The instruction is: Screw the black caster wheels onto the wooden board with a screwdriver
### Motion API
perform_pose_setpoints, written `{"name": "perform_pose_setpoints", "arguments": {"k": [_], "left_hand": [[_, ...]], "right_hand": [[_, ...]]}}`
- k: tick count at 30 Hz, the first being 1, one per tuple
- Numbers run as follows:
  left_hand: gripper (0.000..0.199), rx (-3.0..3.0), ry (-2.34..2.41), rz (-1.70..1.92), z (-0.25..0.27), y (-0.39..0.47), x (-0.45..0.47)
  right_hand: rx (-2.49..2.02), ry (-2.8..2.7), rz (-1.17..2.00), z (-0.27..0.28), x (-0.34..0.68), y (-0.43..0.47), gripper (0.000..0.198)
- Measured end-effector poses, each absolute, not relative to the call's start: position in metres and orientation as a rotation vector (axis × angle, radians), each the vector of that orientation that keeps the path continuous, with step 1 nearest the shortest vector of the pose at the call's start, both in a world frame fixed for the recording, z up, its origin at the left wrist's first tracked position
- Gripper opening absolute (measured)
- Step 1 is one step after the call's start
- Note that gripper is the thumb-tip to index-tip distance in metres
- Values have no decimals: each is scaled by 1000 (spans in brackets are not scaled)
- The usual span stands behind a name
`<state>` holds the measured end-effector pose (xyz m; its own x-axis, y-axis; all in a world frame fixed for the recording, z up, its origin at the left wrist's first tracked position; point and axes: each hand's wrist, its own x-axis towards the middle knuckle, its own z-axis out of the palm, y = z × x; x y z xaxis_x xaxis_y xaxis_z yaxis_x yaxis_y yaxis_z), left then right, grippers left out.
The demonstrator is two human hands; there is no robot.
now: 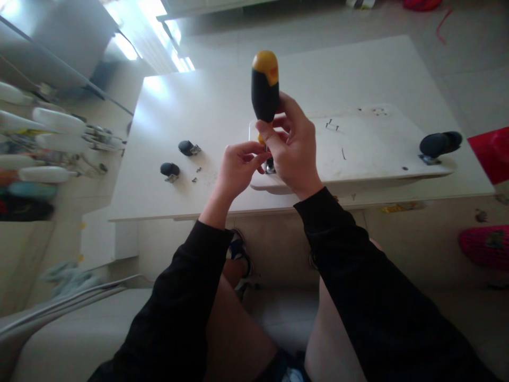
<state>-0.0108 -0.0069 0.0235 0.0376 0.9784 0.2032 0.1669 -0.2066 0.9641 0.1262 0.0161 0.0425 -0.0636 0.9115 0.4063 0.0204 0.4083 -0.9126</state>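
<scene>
My right hand (292,146) is closed around the lower part of a screwdriver (265,93) with a black and yellow handle, held upright. Its lower end comes down at the near left corner of a white board (318,154), over a small metal piece (270,167) mostly hidden by my fingers. My left hand (240,164) pinches close to the screwdriver's lower end; what sits between its fingertips is hidden. A black caster wheel (439,144) with a metal plate stands at the board's right end. Several screws (331,125) lie on the board.
Two loose caster wheels (186,147) (170,171) and small screws (194,179) lie left of the board on the white table (159,116). A grey seat (79,339) is at the lower left. White bottle-like items (55,119) stand at far left, a pink basket (485,246) at right.
</scene>
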Motion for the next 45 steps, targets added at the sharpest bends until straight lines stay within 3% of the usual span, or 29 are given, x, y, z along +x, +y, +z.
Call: {"name": "perform_pose_setpoints", "arguments": {"k": [7, 15, 19, 25, 40, 45], "left_hand": [[16, 1531, 1267, 1304, 20, -5, -7], [24, 1506, 1277, 1342, 20, -5, -8], [20, 1520, 1268, 1340, 22, -6, -9], [14, 1528, 1285, 1321, 21, -6, -10], [10, 1535, 1310, 1314, 18, -5, -12], [9, 1541, 1293, 1287, 18, -5, -12]], "right_hand": [[-986, -1484, 823, 46, 128, 13, 45], [-963, -1366, 807, 46, 125, 13, 39], [-953, -1353, 796, 48, 126, 12, 50], [-840, -1330, 841, 45, 123, 13, 40], [-793, -1357, 870, 40, 122, 15, 42], [-719, -1400, 747, 31, 120, 21, 42]]}}
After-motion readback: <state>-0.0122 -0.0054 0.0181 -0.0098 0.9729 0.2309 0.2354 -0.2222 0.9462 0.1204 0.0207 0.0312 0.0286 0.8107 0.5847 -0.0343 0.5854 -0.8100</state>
